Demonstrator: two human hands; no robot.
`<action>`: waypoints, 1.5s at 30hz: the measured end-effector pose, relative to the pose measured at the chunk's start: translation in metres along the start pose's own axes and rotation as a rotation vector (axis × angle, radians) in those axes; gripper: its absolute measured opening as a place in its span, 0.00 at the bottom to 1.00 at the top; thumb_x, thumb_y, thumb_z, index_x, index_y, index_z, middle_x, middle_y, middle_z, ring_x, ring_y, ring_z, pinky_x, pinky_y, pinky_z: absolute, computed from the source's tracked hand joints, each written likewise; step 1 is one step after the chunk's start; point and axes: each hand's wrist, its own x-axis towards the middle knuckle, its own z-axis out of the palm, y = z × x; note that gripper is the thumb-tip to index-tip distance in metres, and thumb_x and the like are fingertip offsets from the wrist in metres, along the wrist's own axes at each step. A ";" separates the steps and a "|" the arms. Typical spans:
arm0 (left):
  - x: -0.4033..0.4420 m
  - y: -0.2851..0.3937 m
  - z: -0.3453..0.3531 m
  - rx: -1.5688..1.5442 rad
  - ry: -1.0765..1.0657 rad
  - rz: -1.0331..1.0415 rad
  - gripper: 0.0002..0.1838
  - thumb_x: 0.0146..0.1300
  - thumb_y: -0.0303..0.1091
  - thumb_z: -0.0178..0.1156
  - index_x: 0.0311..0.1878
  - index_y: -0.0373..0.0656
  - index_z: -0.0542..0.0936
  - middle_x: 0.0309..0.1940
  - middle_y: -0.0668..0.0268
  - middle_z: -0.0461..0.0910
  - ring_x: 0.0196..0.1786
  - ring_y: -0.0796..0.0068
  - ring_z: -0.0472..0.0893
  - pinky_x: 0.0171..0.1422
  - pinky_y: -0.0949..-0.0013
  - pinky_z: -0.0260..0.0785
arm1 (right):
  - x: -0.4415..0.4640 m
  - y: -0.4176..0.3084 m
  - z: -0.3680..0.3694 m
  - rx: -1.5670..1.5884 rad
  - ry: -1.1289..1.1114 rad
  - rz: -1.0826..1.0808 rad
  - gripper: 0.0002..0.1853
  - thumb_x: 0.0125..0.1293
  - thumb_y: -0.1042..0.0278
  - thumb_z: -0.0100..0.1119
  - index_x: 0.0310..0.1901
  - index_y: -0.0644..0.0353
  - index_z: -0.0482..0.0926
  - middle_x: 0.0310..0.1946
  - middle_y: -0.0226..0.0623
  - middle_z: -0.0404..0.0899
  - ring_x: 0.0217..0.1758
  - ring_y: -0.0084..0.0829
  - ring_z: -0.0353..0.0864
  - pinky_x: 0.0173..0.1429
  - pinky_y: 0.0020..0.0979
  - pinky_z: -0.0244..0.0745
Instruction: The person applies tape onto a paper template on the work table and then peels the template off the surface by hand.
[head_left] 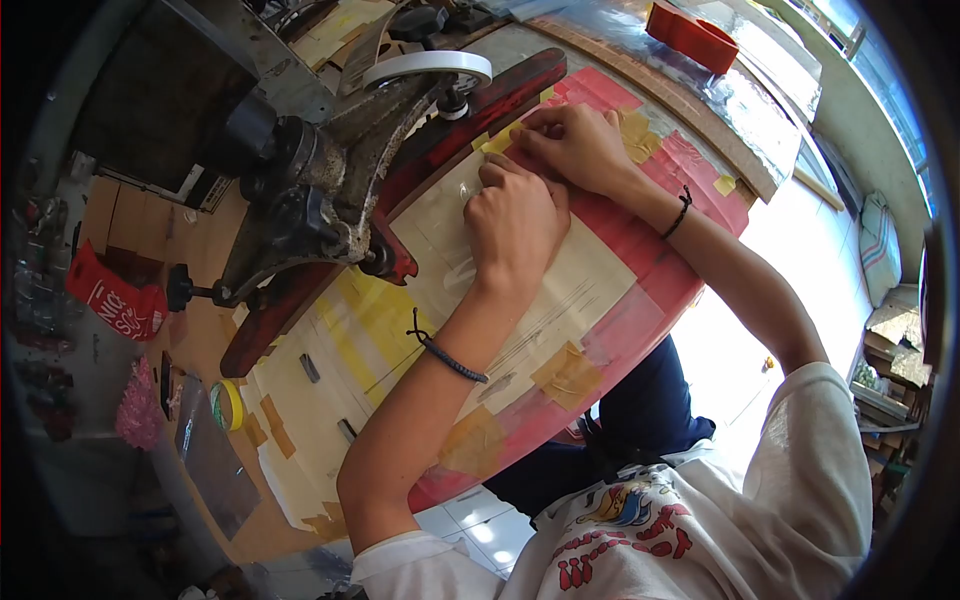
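My left hand (515,225) is curled into a fist low over a cream sheet (590,265) on the red board. Its fingertips are tucked under, and what they hold, if anything, is hidden. Just beyond it, my right hand (580,148) pinches at a strip of yellow tape (497,140) along the sheet's far edge. The sheet lies partly on the red board (670,235), with brown tape patches (567,376) at its near side. Left of both hands stands a dark metal clamp (345,190) with a long red bar (480,105).
A white tape roll (430,67) rests on the clamp. A red, ring-shaped holder (692,38) sits at the far right of the bench. Toward the left are a yellow tape roll (228,405), a red printed bag (118,293) and pink wrapping (138,405). Small dark pieces (309,368) lie on the sheet.
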 end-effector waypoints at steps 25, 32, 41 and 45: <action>0.000 0.001 -0.007 0.014 -0.054 0.016 0.31 0.65 0.42 0.50 0.60 0.20 0.73 0.32 0.48 0.84 0.31 0.53 0.87 0.36 0.58 0.81 | 0.001 -0.001 0.001 -0.048 0.054 -0.026 0.16 0.64 0.49 0.64 0.36 0.53 0.89 0.34 0.33 0.88 0.40 0.34 0.85 0.51 0.44 0.60; 0.001 0.000 -0.009 0.013 -0.085 0.002 0.31 0.66 0.43 0.49 0.60 0.21 0.73 0.33 0.47 0.84 0.32 0.53 0.87 0.37 0.58 0.81 | 0.000 -0.003 0.000 -0.105 0.078 -0.055 0.15 0.62 0.52 0.65 0.34 0.55 0.88 0.33 0.34 0.88 0.42 0.36 0.84 0.49 0.45 0.63; 0.001 -0.003 0.001 0.099 -0.035 0.031 0.35 0.63 0.47 0.55 0.60 0.20 0.72 0.29 0.58 0.82 0.26 0.66 0.86 0.30 0.67 0.80 | 0.000 -0.004 0.000 -0.143 0.081 -0.088 0.13 0.60 0.54 0.66 0.34 0.56 0.87 0.34 0.35 0.87 0.45 0.41 0.83 0.49 0.47 0.64; 0.000 -0.002 0.002 0.098 -0.008 0.036 0.35 0.63 0.46 0.54 0.61 0.20 0.72 0.29 0.58 0.83 0.26 0.67 0.86 0.30 0.67 0.80 | 0.000 -0.002 0.004 -0.143 0.116 -0.125 0.14 0.60 0.52 0.65 0.30 0.55 0.87 0.32 0.40 0.85 0.45 0.46 0.81 0.46 0.48 0.64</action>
